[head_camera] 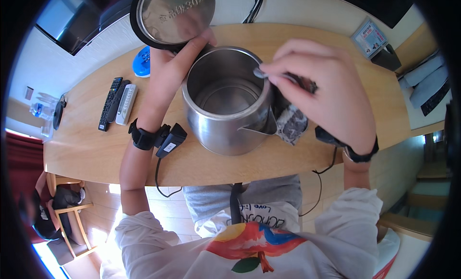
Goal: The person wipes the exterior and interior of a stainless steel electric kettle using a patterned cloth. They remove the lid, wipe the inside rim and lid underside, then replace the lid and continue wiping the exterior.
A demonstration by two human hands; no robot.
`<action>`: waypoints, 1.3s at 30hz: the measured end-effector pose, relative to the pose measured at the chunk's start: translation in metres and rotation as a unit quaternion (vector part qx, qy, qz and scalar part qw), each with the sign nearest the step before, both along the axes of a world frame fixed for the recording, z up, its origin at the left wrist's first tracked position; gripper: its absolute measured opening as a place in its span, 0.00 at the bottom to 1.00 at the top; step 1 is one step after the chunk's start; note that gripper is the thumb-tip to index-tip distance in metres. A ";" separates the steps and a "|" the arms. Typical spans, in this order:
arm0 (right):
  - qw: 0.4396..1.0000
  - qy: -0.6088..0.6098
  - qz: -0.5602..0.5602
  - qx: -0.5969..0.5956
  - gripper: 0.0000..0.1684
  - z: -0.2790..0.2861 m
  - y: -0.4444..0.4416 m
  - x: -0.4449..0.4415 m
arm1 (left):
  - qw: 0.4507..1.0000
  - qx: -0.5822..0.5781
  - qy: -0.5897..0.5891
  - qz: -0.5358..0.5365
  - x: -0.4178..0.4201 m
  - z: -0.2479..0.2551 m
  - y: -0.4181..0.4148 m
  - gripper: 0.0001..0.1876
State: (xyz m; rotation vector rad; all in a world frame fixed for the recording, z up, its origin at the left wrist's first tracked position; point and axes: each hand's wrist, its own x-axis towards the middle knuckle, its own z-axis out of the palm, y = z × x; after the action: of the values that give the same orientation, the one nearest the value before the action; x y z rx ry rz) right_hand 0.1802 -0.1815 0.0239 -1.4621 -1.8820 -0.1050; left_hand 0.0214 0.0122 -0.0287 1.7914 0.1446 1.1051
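A stainless steel electric kettle [223, 133] stands in front of me, its spout pointing to the lower right. No water is plain inside. Its round metal lid [176, 16] is raised, with embossed writing on the inner face. My left hand [173, 64] grips the kettle at the handle side, below the lid; the handle itself is mostly hidden. Over the kettle's right rim, my right hand [317, 73] pinches a small greyish piece [259, 73] between thumb and fingers. A dark-and-grey patterned packet or cloth [292, 126] shows beneath that hand. Whether the two are joined I cannot tell.
Remote controls [117, 102] and a blue plastic object [141, 62] lie on the wooden desk [83, 145] at left. Farther left are a plastic bottle [41, 110] and a black round base [58, 115]. A sign holder [371, 39] stands back right. Wrist devices [171, 140] trail cables.
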 end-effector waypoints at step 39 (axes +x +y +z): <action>0.997 0.027 0.072 -0.008 0.11 -0.008 -0.018 -0.043 | 0.993 -0.085 0.076 -0.007 -0.002 0.007 -0.014 0.04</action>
State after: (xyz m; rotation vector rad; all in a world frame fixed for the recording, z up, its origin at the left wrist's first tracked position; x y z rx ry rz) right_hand 0.1373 -0.1995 0.0158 -1.3229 -1.9406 0.0176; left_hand 0.0191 -0.0017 -0.0222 1.7205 0.3090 0.9180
